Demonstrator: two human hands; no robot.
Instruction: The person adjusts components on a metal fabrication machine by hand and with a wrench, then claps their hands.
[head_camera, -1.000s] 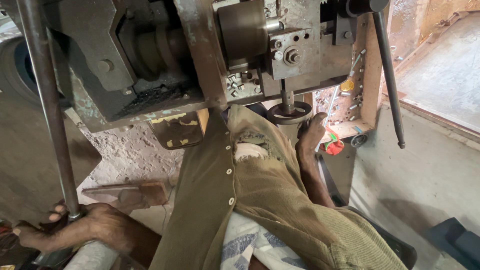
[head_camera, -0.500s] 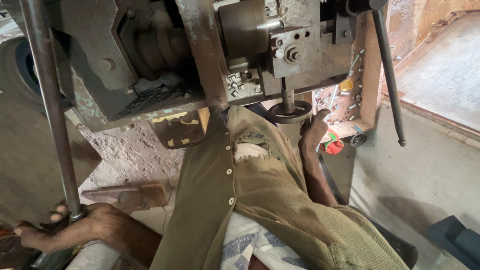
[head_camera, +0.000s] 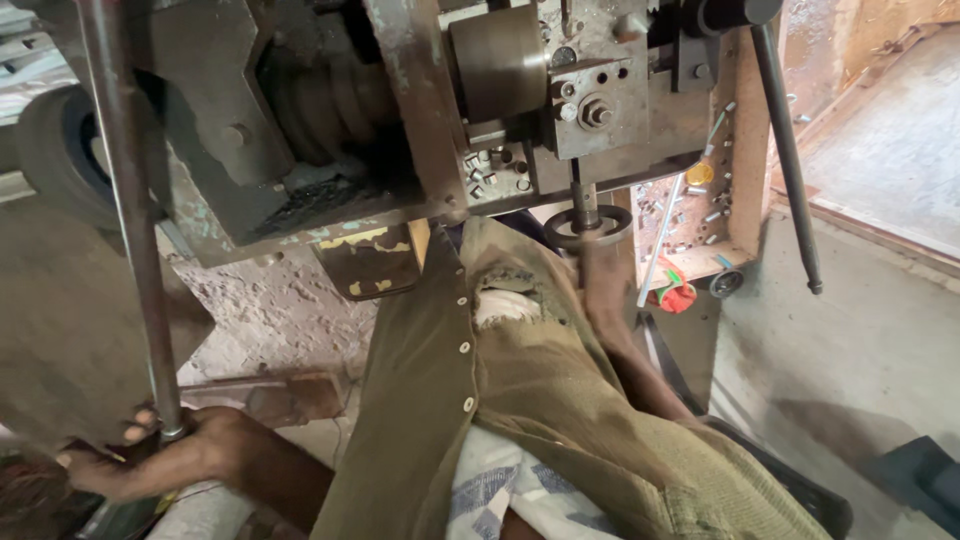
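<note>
At the far left we see a dark rubber tyre (head_camera: 62, 150) behind the machine. Just right of it a long grey steel lever rod (head_camera: 128, 220) runs down from the top edge, and our left hand (head_camera: 150, 452) is wrapped around its lower end, fingers curled tight on the bar. Behind the rod sits the heavy grey metal machine body (head_camera: 330, 120), with chipped paint and a grooved pulley inside its frame. Below it lies rough concrete floor (head_camera: 270, 310). In the middle hangs our olive-green buttoned shirt (head_camera: 500, 400). Further right, a small round black handwheel (head_camera: 588, 226) sits on a vertical spindle under the machine head; our right hand (head_camera: 600, 275) reaches up just beneath it, touching it, but we cannot tell how far the fingers close. Right of that, a wooden tray (head_camera: 745, 150) holds scattered small metal parts, and a thin dark steel lever (head_camera: 788, 160) slants down.
</note>
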